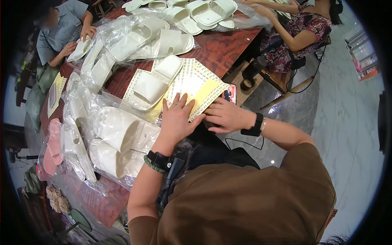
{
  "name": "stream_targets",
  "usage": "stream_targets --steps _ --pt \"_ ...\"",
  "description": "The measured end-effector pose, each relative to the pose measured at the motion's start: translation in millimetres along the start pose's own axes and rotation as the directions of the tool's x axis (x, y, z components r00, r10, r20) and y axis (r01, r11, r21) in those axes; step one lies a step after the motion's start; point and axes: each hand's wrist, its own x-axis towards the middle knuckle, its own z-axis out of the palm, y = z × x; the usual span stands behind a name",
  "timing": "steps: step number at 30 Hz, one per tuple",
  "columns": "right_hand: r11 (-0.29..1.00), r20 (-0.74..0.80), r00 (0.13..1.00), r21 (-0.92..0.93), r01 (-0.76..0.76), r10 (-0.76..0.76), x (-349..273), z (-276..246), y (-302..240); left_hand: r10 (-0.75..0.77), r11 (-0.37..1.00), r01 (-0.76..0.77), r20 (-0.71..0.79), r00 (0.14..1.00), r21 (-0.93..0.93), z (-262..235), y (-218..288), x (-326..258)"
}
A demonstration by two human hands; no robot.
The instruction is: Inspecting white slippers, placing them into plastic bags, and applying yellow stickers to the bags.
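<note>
Yellow sheets of small stickers (183, 81) lie fanned over each other at the table's near edge. My left hand (178, 118) rests on the lower sheets with fingers spread. At the sheets' right edge, my right hand (226, 116) has its fingers bent and closed on the edge of a sticker sheet; its fingertips are partly hidden. A pair of white slippers (151, 87) sits on the sheets just beyond my left hand, one overlapping the other. Past my right fingers, a phone (230, 93) with a lit screen shows at the table edge.
White slippers in clear plastic (118, 126) are heaped on the left of the red-brown table (228, 47), with pink slippers (53, 143) beyond. More white slippers (204, 14) lie at the back. Co-workers sit far left and far right. A tape roll (246, 84) is on a wooden bench.
</note>
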Motion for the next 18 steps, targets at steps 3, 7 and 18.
stream_targets --steps 3,7,18 --pt "0.991 0.029 0.999 0.126 -0.044 0.041 -20 -20 0 0.028 0.995 -0.031 0.034 0.999 0.094 -3 5 -3" --pt "0.978 -0.241 0.948 0.012 -0.209 0.206 3 -54 10 -0.016 0.986 0.003 0.079 0.997 0.165 -20 21 -8" --pt "0.988 0.035 0.991 0.084 -0.133 0.130 118 17 86 -0.085 0.977 0.114 -0.166 0.982 0.179 -108 8 -85"
